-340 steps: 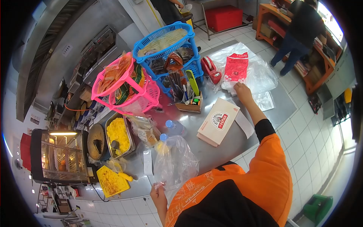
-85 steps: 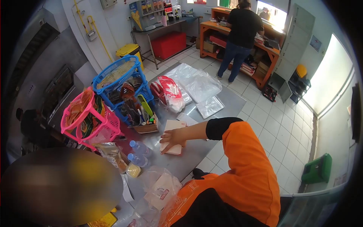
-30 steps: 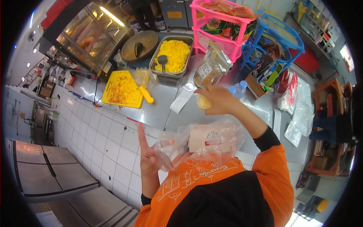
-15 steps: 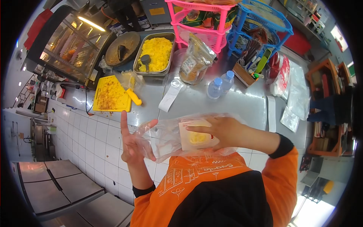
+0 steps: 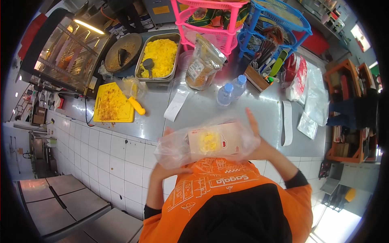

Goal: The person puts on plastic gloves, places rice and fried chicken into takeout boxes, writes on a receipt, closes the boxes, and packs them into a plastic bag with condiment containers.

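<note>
A clear plastic bag (image 5: 172, 152) is stretched sideways in front of my orange top, between my two hands. Inside it lies a flat pale box (image 5: 233, 139) with a yellow picture and a small red mark. At the bag's left end, my left hand (image 5: 164, 172) holds it from below, its thumb pointing right and most fingers hidden behind the plastic. My right hand (image 5: 257, 146) supports the right end, one finger stretched upward along the edge; its other fingers are partly hidden by the bag.
On the steel table (image 5: 194, 111) stand two water bottles (image 5: 225, 94), a foil pouch (image 5: 202, 67) and a tray of yellow food (image 5: 160, 56). A yellow-handled knife (image 5: 137, 106) lies by the yellow cutting board (image 5: 113, 103). Pink (image 5: 232, 30) and blue racks (image 5: 244, 40) rise behind; a glass warmer (image 5: 69, 56) is left.
My right hand has moved off the box's front to the bag's right end. My left hand's spread fingers have closed around the left end, and the box now shows more fully.
</note>
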### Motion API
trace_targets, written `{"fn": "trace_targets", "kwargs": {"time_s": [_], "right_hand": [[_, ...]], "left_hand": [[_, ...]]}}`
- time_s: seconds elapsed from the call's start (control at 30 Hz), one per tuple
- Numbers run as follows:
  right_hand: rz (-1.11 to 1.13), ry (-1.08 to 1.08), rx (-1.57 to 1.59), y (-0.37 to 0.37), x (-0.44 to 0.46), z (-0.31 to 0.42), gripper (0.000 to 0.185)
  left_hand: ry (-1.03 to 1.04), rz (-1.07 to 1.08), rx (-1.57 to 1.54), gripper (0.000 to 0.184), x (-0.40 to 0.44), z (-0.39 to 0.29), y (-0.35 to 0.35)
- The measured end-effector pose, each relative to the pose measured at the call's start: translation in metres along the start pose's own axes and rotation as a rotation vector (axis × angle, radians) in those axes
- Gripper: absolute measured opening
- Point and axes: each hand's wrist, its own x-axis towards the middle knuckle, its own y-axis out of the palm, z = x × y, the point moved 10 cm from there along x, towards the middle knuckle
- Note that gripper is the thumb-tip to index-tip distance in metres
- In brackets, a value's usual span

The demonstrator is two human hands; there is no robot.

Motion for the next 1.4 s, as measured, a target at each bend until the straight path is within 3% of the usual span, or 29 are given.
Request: {"fn": "trace_targets", "kwargs": {"time_s": [0.03, 0.1, 0.17, 0.27, 0.4, 0.47, 0.53, 0.63, 0.7, 0.8, 0.83, 0.87, 0.9, 0.93, 1.03, 1.17, 1.27, 1.37, 1.4], "right_hand": [[0.011, 0.018, -0.162, 0.02, 0.003, -0.005, 0.068], [0.017, -0.305, -0.004, 0.071, -0.011, -0.019, 0.062], [0.015, -0.327, 0.153, 0.078, -0.013, -0.023, 0.057], [-0.072, -0.054, 0.274, 0.064, -0.016, -0.022, 0.053], [-0.384, -0.052, 0.277, 0.024, -0.002, -0.001, 0.06], [-0.285, -0.026, 0.134, 0.021, 0.019, 0.012, 0.064], [0.069, -0.039, -0.257, 0.047, 0.031, 0.02, 0.069], [0.216, -0.186, -0.116, 0.071, 0.025, 0.033, 0.066], [0.181, -0.144, 0.067, 0.072, 0.018, 0.027, 0.059], [0.088, 0.003, 0.246, 0.072, 0.013, 0.026, 0.053], [0.051, 0.062, 0.289, 0.072, 0.013, 0.025, 0.052], [-0.029, -0.048, 0.164, 0.072, 0.011, 0.027, 0.048], [0.009, -0.085, 0.235, 0.074, 0.013, 0.032, 0.049], [0.048, -0.122, 0.306, 0.074, 0.016, 0.039, 0.05], [0.024, -0.15, 0.42, 0.07, 0.014, 0.039, 0.053], [-0.089, -0.02, 0.494, 0.031, 0.018, 0.026, 0.057], [0.013, 0.018, -0.324, 0.02, 0.019, 0.015, 0.065], [0.269, -0.179, -0.792, 0.072, 0.004, -0.023, 0.07], [0.217, -0.157, -0.682, 0.067, 0.006, -0.018, 0.068]], "left_hand": [[-0.015, 0.17, 0.0, 0.097, 0.01, 0.004, 0.032], [0.077, 0.275, 0.178, 0.074, 0.027, -0.011, 0.064], [0.184, -0.033, 0.261, 0.054, 0.043, -0.016, 0.066], [0.266, 0.1, 0.317, 0.036, 0.054, -0.043, 0.074], [0.364, 0.089, 0.155, 0.022, 0.052, -0.049, 0.082], [0.359, 0.067, -0.024, 0.019, 0.05, -0.051, 0.083], [0.34, 0.083, -0.169, 0.018, 0.051, -0.058, 0.081], [0.34, 0.14, -0.299, 0.02, 0.044, -0.068, 0.078], [0.423, 0.149, -0.321, 0.026, 0.035, -0.064, 0.071], [0.444, -0.049, 0.217, 0.043, 0.036, -0.055, 0.054], [0.349, -0.002, 0.292, 0.051, 0.041, -0.047, 0.053], [0.257, 0.045, 0.37, 0.058, 0.047, -0.041, 0.05], [0.162, 0.092, 0.448, 0.066, 0.052, -0.034, 0.048], [0.229, 0.15, 0.627, 0.066, 0.051, -0.033, 0.061], [0.252, 0.232, 0.359, 0.053, 0.055, -0.032, 0.073], [0.311, 0.063, 0.112, 0.036, 0.05, -0.019, 0.074], [0.314, -0.022, -0.101, 0.029, 0.054, -0.017, 0.07], [0.282, 0.011, -0.233, 0.027, 0.058, -0.024, 0.067], [0.221, 0.038, -0.297, 0.026, 0.061, -0.022, 0.066]]}}
